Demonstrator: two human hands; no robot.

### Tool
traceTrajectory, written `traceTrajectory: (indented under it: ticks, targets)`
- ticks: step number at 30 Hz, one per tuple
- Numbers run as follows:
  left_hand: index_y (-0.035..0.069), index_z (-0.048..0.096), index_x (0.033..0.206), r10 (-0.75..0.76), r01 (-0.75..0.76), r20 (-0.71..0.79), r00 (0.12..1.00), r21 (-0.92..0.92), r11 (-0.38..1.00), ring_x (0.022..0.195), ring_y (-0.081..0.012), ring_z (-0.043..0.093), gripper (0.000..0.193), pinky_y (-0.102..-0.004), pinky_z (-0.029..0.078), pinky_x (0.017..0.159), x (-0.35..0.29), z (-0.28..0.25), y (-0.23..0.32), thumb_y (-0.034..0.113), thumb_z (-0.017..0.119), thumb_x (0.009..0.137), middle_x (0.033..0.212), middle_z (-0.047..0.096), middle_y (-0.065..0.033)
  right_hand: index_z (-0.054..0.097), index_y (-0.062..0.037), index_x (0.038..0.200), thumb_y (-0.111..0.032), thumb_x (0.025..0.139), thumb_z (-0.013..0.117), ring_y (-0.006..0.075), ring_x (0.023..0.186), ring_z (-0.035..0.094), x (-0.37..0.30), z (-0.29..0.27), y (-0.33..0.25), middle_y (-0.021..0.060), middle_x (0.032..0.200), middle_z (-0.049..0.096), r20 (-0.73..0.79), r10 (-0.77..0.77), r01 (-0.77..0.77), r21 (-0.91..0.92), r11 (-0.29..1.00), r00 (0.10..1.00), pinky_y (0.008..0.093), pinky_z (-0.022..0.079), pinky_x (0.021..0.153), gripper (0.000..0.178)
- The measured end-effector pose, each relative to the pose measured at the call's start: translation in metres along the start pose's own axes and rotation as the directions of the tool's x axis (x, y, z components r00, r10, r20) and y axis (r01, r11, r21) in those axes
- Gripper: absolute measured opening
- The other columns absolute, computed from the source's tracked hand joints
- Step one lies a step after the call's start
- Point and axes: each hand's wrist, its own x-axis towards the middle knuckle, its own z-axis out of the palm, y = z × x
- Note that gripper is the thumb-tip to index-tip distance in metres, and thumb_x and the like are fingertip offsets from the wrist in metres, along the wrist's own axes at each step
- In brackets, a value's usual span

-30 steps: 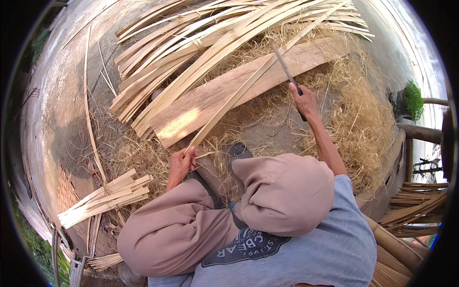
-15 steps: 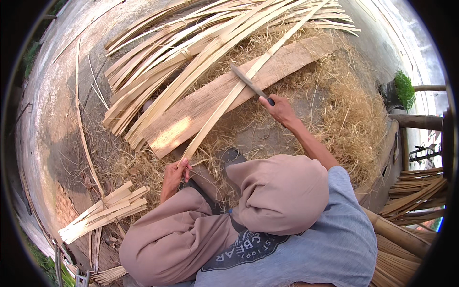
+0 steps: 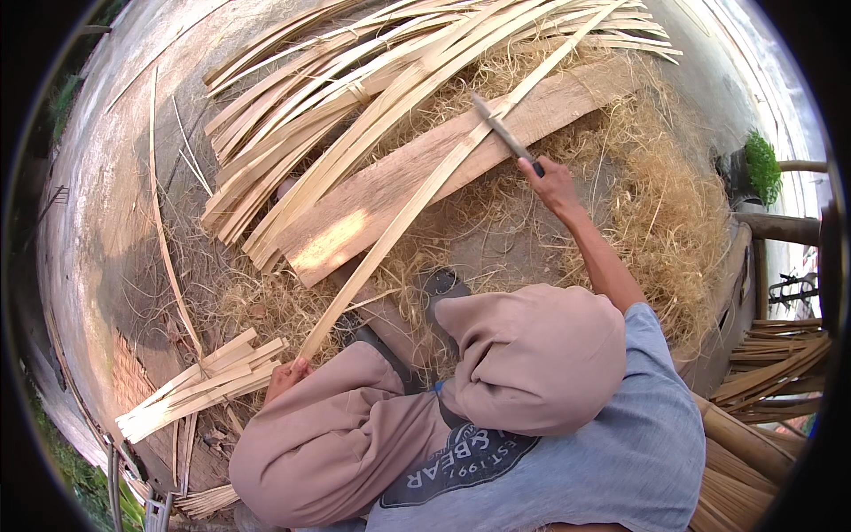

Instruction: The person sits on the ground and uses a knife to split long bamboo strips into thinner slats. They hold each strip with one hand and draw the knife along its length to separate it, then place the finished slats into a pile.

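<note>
Ahead of us a big pile of bamboo slats fans over a wooden plank lying on the concrete floor, with dry straw-like shavings heaped around it. To our left lies a short bundle of cut strips; at far right, a green plant and stacked bamboo.

Left hand grips the near end of a long bamboo strip. Right hand holds a knife, blade on the strip over the plank. Shavings all around.
</note>
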Motion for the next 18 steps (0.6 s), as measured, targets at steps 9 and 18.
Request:
traceTrajectory:
  ticks: [9,18]
  targets:
    - [0.006,0.065,0.088,-0.01,0.025,0.101,0.995,-0.145,0.989,0.047,-0.0101,0.046,0.041,-0.0265,0.038,0.047,0.056,0.032,0.026,0.042,0.058,0.106,0.056,0.053,0.0005,0.058,-0.0014,0.073,-0.055,0.098,0.064,0.0201,0.051,0.052,-0.03,0.032,-0.031,0.0098,0.057,0.055,0.049,0.167,-0.174,0.282,0.943,0.985,0.0406,0.041,0.049,0.059]
    - [0.007,0.062,0.082,-0.033,0.221,0.349,0.937,-0.516,0.828,0.039,-0.0081,0.036,0.041,-0.0246,0.032,0.044,0.092,0.038,0.041,0.036,0.054,0.108,0.048,0.042,0.0039,0.062,-0.0032,0.076,-0.057,0.097,0.065,0.0257,0.056,0.059,-0.072,0.047,-0.05,0.0125,0.058,0.056,0.035,-0.004,-0.001,0.133,0.991,0.999,0.0424,0.045,0.054,0.058]
